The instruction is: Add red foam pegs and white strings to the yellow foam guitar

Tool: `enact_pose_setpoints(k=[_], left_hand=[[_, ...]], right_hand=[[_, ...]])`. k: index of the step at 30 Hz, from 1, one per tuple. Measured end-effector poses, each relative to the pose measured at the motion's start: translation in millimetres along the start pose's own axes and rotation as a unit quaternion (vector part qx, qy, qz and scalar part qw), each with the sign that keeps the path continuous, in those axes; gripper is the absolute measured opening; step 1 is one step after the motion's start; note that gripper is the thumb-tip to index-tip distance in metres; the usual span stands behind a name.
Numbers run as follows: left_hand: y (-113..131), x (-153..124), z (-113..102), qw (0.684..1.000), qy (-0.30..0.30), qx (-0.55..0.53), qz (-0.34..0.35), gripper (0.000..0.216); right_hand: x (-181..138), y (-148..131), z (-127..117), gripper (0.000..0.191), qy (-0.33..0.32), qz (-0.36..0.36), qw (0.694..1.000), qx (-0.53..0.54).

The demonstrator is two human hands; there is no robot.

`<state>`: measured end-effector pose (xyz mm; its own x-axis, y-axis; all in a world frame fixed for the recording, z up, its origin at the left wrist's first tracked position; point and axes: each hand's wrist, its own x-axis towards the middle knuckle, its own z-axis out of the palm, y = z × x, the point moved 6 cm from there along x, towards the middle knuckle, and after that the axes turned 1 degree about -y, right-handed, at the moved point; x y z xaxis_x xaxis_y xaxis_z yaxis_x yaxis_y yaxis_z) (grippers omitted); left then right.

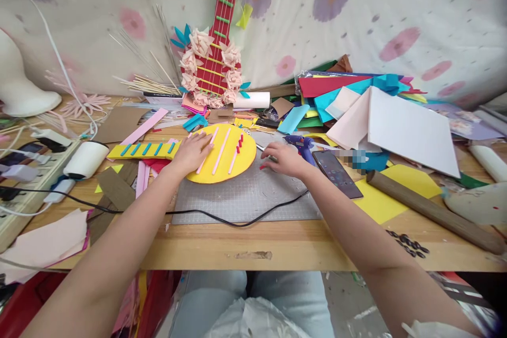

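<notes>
A yellow foam guitar (227,166) lies flat on a grey cutting mat (245,198), with pink strips and small red pieces on its round body and blue bars on its neck. My left hand (193,152) rests flat on the left side of the yellow body, fingers spread over a pink strip. My right hand (282,159) lies palm down on the mat just right of the body, fingers curled toward something small that I cannot make out. A blue glue gun (300,143) lies right behind that hand.
A phone (336,173) lies right of my right hand. A black cable (222,217) crosses the mat. A finished red guitar with paper flowers (212,66) leans on the wall. Coloured foam sheets (356,100), a brown roll (433,212) and a power strip (27,174) crowd the table.
</notes>
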<state>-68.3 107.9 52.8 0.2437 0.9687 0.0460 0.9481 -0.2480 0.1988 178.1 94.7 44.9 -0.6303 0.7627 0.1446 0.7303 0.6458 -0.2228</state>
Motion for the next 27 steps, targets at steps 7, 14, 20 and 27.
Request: enact_pose_setpoints(k=[7, 14, 20, 27], left_hand=[[-3, -3, -2, 0.999, 0.022, -0.035, -0.035, 0.056], [-8, -5, -5, 0.986, 0.066, -0.144, -0.055, 0.059], [-27, -4, 4, 0.935, 0.139, -0.317, -0.074, 0.062], [-38, -6, 0, 0.87, 0.205, -0.433, -0.118, 0.044]], right_hand=[[-4, -2, 18, 0.009, -0.012, -0.036, 0.999, 0.015], [-13, 0, 15, 0.008, 0.052, 0.022, 0.994, 0.093], [-22, 7, 7, 0.02, 0.154, 0.082, 0.949, 0.262], [-13, 1, 2, 0.025, 0.237, 0.14, 0.803, 0.529]])
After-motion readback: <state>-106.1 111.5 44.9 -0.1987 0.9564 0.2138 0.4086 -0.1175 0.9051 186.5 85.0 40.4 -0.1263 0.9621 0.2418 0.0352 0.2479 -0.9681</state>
